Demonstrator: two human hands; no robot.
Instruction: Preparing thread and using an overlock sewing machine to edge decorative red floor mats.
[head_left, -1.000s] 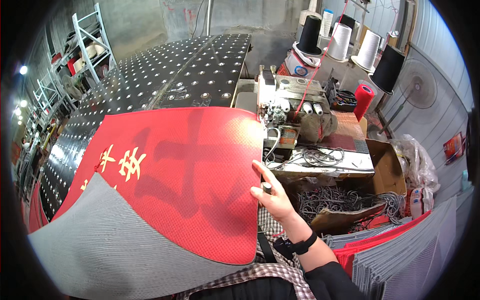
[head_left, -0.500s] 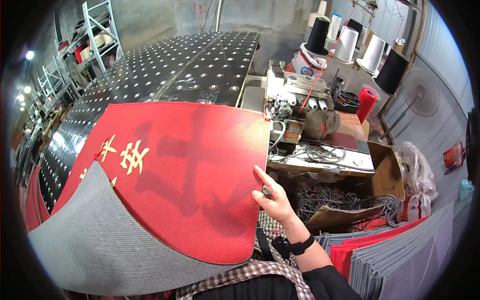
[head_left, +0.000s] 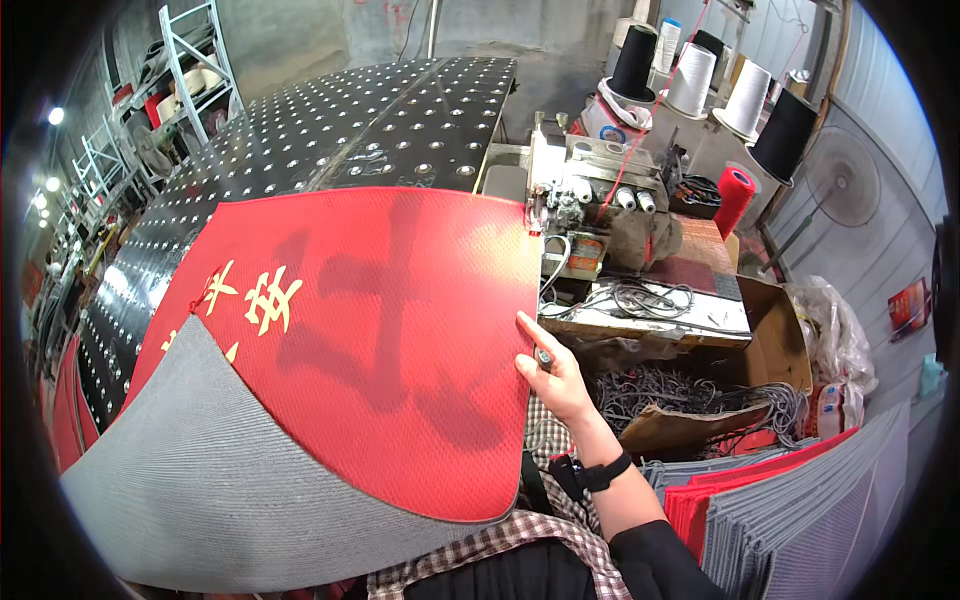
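A large red floor mat [head_left: 330, 370] with yellow characters and a big dark marking lies across the table and toward my lap. Its near left part is folded over, showing the grey backing [head_left: 190, 470]. My right hand [head_left: 557, 383] is at the mat's right edge, index finger stretched along it and thumb over the border; the other fingers are mostly hidden. A small dark object [head_left: 543, 357] shows between thumb and index finger, too small to name. The mat's far right corner meets the sewing head of an overlock machine [head_left: 600, 200]. My left hand is out of view.
A black table [head_left: 400, 120] studded with metal dots extends beyond the mat. Thread cones [head_left: 690, 80] stand behind the machine. At right are a cardboard box [head_left: 775, 330], a heap of grey trimmings [head_left: 650, 400], stacked mats [head_left: 780, 510] and a fan [head_left: 842, 180].
The mat has slid slightly farther away along the machine, its far edge now higher in view. My right hand has moved a little forward with the edge.
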